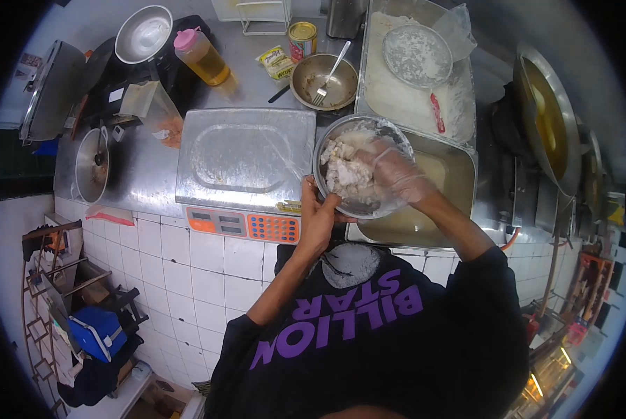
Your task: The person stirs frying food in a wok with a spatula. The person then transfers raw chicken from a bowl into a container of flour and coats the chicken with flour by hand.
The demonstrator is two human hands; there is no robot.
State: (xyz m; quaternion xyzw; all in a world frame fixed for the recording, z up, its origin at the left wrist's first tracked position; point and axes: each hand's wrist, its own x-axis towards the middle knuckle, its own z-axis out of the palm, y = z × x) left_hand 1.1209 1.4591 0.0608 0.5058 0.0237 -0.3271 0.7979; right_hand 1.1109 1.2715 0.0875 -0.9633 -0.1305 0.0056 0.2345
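Observation:
A round metal bowl [321,150] is tilted over the front edge of the worktop, between the scale and a deep steel tray. Inside it lie lumpy, flour-coated pieces [351,171], whose kind I cannot make out. My left hand [318,218] grips the bowl's near left rim, thumb at the edge. A clear plastic glove covers my right hand [402,174], which reaches into the bowl from the right and touches the floury pieces. Its fingers are blurred and partly hidden there.
Left of the bowl stands a digital scale [247,157]. Behind are a steel bowl with a fork [332,64], a can [302,40] and an oil bottle [205,59]. A flour tray [369,91] adjoins a tray of cloudy liquid [452,188]. An oil-filled wok [547,112] stands right.

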